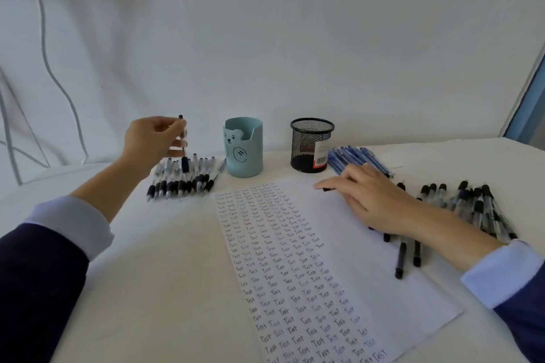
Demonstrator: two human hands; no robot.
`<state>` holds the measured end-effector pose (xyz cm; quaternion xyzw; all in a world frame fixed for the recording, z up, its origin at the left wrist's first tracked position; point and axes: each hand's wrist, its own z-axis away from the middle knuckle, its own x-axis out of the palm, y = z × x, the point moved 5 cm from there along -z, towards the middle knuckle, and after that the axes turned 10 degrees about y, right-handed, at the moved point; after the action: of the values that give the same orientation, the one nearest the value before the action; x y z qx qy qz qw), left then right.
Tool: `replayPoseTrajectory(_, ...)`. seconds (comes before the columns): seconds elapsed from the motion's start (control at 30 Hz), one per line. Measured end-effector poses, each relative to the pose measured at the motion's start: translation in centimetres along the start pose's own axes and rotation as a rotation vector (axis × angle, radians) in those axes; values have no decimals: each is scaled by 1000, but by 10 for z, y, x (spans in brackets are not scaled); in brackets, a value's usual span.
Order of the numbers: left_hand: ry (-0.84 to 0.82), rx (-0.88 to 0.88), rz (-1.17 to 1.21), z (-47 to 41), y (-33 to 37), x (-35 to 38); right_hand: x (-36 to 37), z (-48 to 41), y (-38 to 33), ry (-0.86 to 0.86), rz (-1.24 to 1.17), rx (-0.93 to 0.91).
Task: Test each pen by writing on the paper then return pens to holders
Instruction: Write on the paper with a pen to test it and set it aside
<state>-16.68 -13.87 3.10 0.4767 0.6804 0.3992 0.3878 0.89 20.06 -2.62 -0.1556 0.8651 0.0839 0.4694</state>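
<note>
My left hand (pixel 152 138) pinches a black-grip pen (pixel 184 153) upright above a row of black pens (pixel 181 180) lying at the left. My right hand (pixel 371 194) lies palm down on the right side of the white paper (pixel 383 283), its fingers stretched out over a small dark pen part (pixel 326 189). Rows of the word "Test" fill the left half of the paper. Behind the paper stand a light blue bear holder (pixel 244 150) and a black mesh holder (pixel 311 144).
Blue pens (pixel 354 158) lie right of the mesh holder. A heap of black pens (pixel 472 206) lies at the far right, and a few dark pens (pixel 405 256) rest on the paper by my right wrist. A white wall stands close behind the table.
</note>
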Motion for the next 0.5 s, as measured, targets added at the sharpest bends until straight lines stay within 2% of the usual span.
replayPoseTrajectory(0.07, -12, -23, -112, -9, -18, -7, 2, 0, 2, -61, 25, 22)
replayPoseTrajectory(0.17, 29, -8, -235, -14, -31, -15, 3, -1, 1, -19, 74, -28)
replayPoseTrajectory(0.23, 51, 13, -279, -14, -33, -16, 1, -1, 4, -38, 107, -33)
replayPoseTrajectory(0.33, 63, 48, -304, -10, -33, -12, 1, 1, 18, -161, 172, 19)
replayPoseTrajectory(0.5, 57, 95, -369, -2, -36, 0, -6, 6, 41, -123, 191, 91)
